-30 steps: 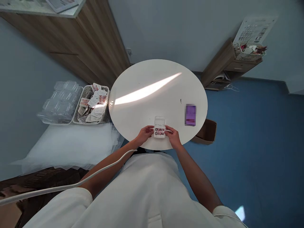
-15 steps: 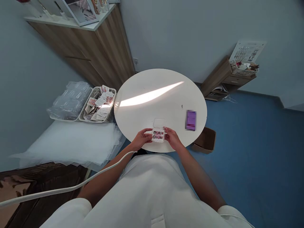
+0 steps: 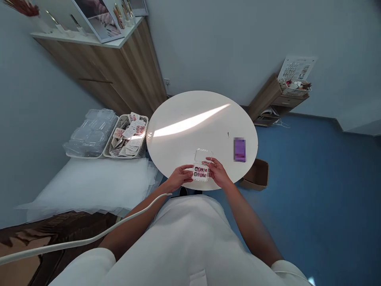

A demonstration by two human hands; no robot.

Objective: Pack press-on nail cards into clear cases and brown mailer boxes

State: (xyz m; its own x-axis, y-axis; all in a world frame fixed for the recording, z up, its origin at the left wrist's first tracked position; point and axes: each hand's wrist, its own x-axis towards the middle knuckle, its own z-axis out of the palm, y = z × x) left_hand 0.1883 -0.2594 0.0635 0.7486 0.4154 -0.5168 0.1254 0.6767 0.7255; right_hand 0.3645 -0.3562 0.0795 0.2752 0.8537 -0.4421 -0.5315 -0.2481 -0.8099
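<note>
Your left hand (image 3: 179, 177) and right hand (image 3: 218, 172) flank a small clear case (image 3: 200, 172) at the near edge of the tabletop (image 3: 175, 149), a little right of the middle of that edge. The case sits between your fingertips, touching both hands. Your left fingers are half curled, thumb and fingertips closed on its left side. Your right hand is also partly curled and has hold of the right side, with a fingertip reaching up to the lower part of the lid (image 3: 204, 155). The lid stands open on the side away from you. Inside, two rows of small patterned pieces face up. You cannot tell from this view whether the case rests on the tabletop or is held just above it.

Toward the right edge of the tabletop lies a purple rectangular item (image 3: 239, 150), blurred out, well apart from your right hand. A tiny dark object (image 3: 228, 134) lies beyond it, nearer the middle. Just past the left edge, a white basket (image 3: 143, 148) is heaped with printed cards (image 3: 129, 133), and clear plastic boxes (image 3: 93, 133) are piled beside it.
</note>
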